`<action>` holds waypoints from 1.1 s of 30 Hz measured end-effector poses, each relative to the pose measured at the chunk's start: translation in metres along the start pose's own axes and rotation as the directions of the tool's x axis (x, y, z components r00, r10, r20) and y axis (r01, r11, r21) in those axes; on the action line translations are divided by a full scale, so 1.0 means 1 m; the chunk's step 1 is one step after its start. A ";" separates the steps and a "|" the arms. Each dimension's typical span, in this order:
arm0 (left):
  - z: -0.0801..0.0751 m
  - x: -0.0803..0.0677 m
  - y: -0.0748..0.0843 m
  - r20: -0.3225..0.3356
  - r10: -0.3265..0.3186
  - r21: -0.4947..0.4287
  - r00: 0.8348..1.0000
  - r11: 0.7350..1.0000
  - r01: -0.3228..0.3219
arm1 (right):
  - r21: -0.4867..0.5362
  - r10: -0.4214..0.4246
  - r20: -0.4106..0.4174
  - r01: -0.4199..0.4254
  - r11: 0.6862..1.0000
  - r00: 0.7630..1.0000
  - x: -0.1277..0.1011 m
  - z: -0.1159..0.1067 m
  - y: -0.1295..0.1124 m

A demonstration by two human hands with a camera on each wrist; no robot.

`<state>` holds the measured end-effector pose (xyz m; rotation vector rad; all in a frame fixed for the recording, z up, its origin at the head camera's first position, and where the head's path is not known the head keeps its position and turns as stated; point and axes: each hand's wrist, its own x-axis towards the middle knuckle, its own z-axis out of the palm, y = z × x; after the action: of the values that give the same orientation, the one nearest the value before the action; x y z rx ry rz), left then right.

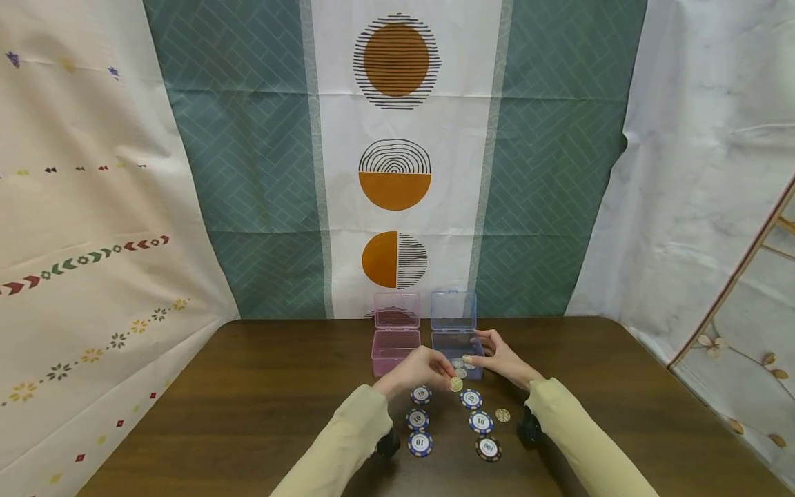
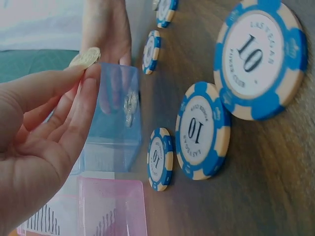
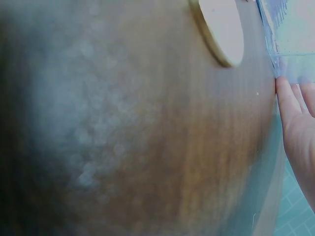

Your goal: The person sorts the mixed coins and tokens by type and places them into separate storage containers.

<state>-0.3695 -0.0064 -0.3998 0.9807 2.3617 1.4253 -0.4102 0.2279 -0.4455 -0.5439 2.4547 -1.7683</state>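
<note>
Coin [image 2: 84, 57] pinch plain from left wrist only.

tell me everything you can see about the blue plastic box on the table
The blue box is small, see-through, tinted plastic, with its hinged lid standing open and upright behind it. It sits on the dark wooden table, right beside a matching pink box. A few silvery coins lie inside. The right hand rests against its right side and front, while the left hand pinches a gold coin just in front of it.

Even soft light; head view edge-warped, right wrist view blurred
</note>
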 end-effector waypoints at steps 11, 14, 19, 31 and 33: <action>-0.002 0.004 -0.001 -0.191 -0.081 -0.264 0.978 0.964 0.028 | -0.005 0.022 -0.013 -0.022 1.000 1.000 -0.003 0.000 0.001; -0.002 0.007 -0.002 -0.244 -0.121 -0.320 0.962 0.947 0.038 | -0.007 0.016 -0.008 -0.017 1.000 1.000 -0.002 -0.001 0.002; -0.006 0.000 0.014 -0.296 -0.136 -0.361 0.946 0.932 0.021 | -0.005 0.023 -0.008 -0.023 1.000 1.000 -0.001 -0.002 0.002; -0.016 0.020 0.013 -0.410 -0.258 -0.436 0.875 0.898 0.060 | -0.015 0.025 0.002 -0.025 1.000 1.000 0.001 -0.001 0.000; -0.016 0.023 0.011 -0.428 -0.281 -0.444 0.859 0.893 0.071 | -0.010 0.023 0.000 -0.023 1.000 1.000 0.002 0.000 0.000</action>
<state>-0.3901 0.0009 -0.3788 0.2969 2.2067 2.1684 -0.4117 0.2275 -0.4449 -0.5142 2.4605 -1.7479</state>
